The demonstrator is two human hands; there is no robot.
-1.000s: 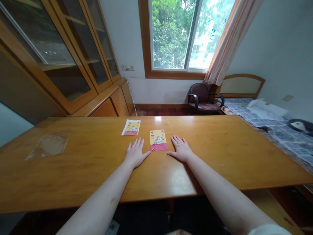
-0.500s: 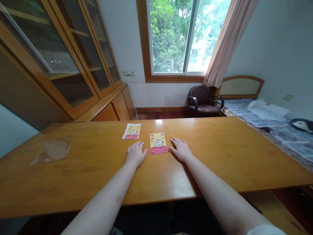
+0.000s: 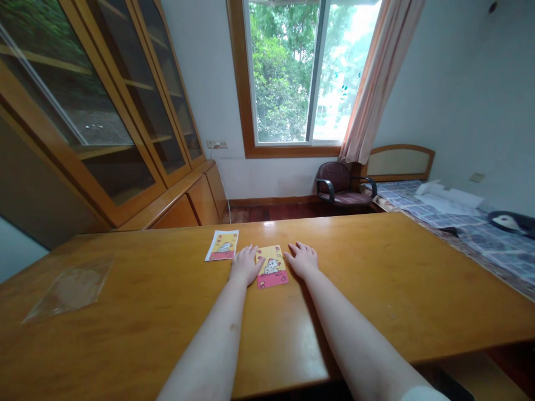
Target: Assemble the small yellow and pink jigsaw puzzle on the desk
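Note:
A yellow and pink card with a white cartoon animal lies flat on the wooden table, between my two hands. My left hand rests at the card's left edge, fingers stretched out, the thumb reaching onto the card. On the other side, my right hand is open, its thumb close to the card's upper right edge. A second picture with a similar design, a white-bordered sheet, lies beyond and to the left of my left hand.
A clear plastic sleeve lies on the table's left side. Glass-doored cabinets stand along the left. Past the far edge is a brown armchair, and a bed is at the right.
My left hand has moved right, up to the card, and its thumb now reaches over the edge. My right hand has come slightly nearer. The camera has tilted up a little.

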